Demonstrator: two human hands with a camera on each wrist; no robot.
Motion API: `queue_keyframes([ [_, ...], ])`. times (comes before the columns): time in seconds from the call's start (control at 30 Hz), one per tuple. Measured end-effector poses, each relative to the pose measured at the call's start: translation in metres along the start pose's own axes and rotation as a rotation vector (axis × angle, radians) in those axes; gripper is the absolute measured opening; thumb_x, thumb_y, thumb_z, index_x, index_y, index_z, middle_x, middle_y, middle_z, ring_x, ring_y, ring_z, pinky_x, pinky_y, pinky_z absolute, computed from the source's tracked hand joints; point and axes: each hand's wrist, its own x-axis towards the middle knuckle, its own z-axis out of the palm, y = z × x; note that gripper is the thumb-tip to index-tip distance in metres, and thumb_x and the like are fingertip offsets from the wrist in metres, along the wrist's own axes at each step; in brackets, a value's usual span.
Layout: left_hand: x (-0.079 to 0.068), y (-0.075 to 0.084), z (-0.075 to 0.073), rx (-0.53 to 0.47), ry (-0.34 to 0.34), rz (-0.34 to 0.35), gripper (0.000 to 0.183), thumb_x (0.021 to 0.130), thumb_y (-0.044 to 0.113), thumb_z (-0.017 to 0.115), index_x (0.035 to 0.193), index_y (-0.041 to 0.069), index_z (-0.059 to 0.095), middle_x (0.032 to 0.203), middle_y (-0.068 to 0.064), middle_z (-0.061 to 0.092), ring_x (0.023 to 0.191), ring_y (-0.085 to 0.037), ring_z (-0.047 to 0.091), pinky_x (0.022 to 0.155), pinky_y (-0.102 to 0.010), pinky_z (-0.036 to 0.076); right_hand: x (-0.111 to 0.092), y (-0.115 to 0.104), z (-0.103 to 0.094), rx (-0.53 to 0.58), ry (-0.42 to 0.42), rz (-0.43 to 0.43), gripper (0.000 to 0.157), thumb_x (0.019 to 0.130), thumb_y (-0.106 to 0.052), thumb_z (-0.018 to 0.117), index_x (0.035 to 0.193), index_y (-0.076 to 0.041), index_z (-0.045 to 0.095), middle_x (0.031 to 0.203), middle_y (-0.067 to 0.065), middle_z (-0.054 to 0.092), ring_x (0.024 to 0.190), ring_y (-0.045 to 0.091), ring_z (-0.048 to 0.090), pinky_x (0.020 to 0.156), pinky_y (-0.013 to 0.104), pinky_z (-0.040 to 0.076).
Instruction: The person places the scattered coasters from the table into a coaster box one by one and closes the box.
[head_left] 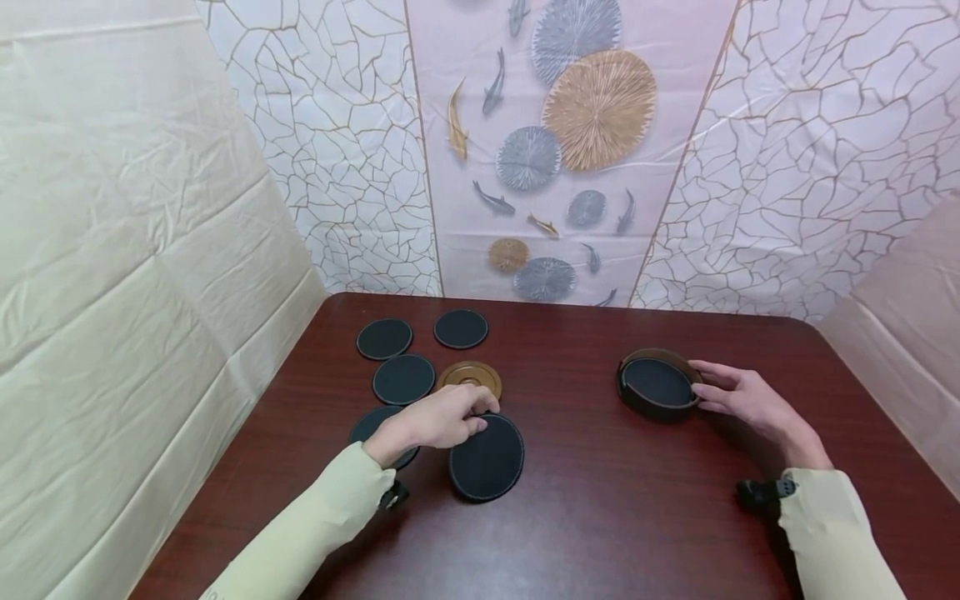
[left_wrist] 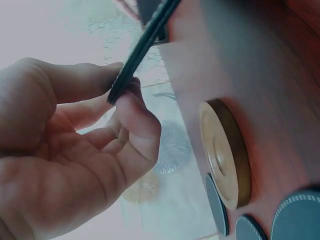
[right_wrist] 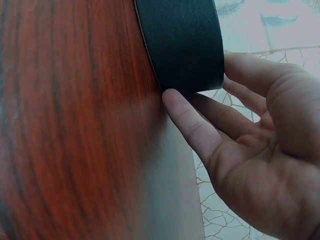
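My left hand (head_left: 447, 415) pinches a round black coaster (head_left: 487, 460) by its far edge, between thumb and fingers. In the left wrist view that coaster (left_wrist: 142, 50) is seen edge-on, tilted above the table. On the right side stands a round black holder (head_left: 656, 406) with a brown inner wall and a dark disc at its bottom. My right hand (head_left: 753, 406) touches the holder's right side with extended fingers. From the right wrist, the fingertips rest against the holder's smooth black outer wall (right_wrist: 182, 45).
A round brown wooden disc (head_left: 472, 372) with a ringed centre lies beyond my left hand. Several black coasters lie to its left and behind, among them one coaster (head_left: 403, 380) and another (head_left: 461, 329). A fourth (head_left: 367, 423) is partly hidden by my wrist. Patterned cloth hangs behind the table.
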Motion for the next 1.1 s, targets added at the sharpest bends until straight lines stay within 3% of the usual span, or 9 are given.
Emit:
queue_keyframes([
  [0.27,0.011,0.003,-0.006,-0.049,-0.026,-0.008,0.025,0.100,0.011,0.055,0.123,0.012,0.064,0.115,-0.003,0.067,0.094,-0.013,0.060,0.084,-0.032,0.051,-0.001,0.000,0.000,0.004,-0.002,0.000,0.075,0.096,-0.031,0.063,0.154,-0.001,0.026,0.152,0.035,0.029,0.100,0.000,0.067,0.086,0.032,0.057],
  [0.5,0.023,0.003,-0.008,-0.125,0.015,0.004,0.025,0.100,0.010,0.055,0.123,0.012,0.064,0.114,-0.003,0.067,0.099,-0.013,0.062,0.086,-0.031,0.051,-0.001,0.000,0.000,-0.001,-0.001,-0.009,0.073,0.097,-0.029,0.062,0.153,0.000,0.026,0.152,0.036,0.028,0.100,-0.001,0.066,0.086,0.030,0.057],
  [0.8,0.041,0.010,-0.011,-0.280,0.100,-0.044,0.025,0.100,0.015,0.056,0.123,0.016,0.064,0.106,-0.003,0.065,0.062,-0.015,0.061,0.061,-0.028,0.053,0.000,-0.001,-0.001,-0.005,0.004,-0.002,0.074,0.097,-0.031,0.063,0.153,-0.001,0.027,0.153,0.035,0.028,0.100,-0.002,0.066,0.087,0.031,0.057],
  [0.97,0.051,0.012,-0.010,-0.361,0.143,-0.086,0.024,0.099,0.014,0.056,0.121,0.017,0.064,0.109,-0.006,0.064,0.074,-0.016,0.061,0.060,-0.029,0.054,0.001,0.000,-0.002,-0.014,0.001,0.005,0.074,0.096,-0.032,0.063,0.153,-0.002,0.027,0.153,0.034,0.028,0.100,-0.002,0.066,0.087,0.031,0.057],
  [1.1,0.060,0.013,-0.009,-0.436,0.162,-0.115,0.024,0.099,0.012,0.056,0.122,0.017,0.064,0.109,-0.007,0.063,0.077,-0.019,0.060,0.067,-0.041,0.058,0.000,0.000,-0.001,-0.012,0.004,0.007,0.074,0.096,-0.033,0.063,0.153,-0.002,0.027,0.153,0.034,0.029,0.101,-0.001,0.066,0.087,0.032,0.057],
])
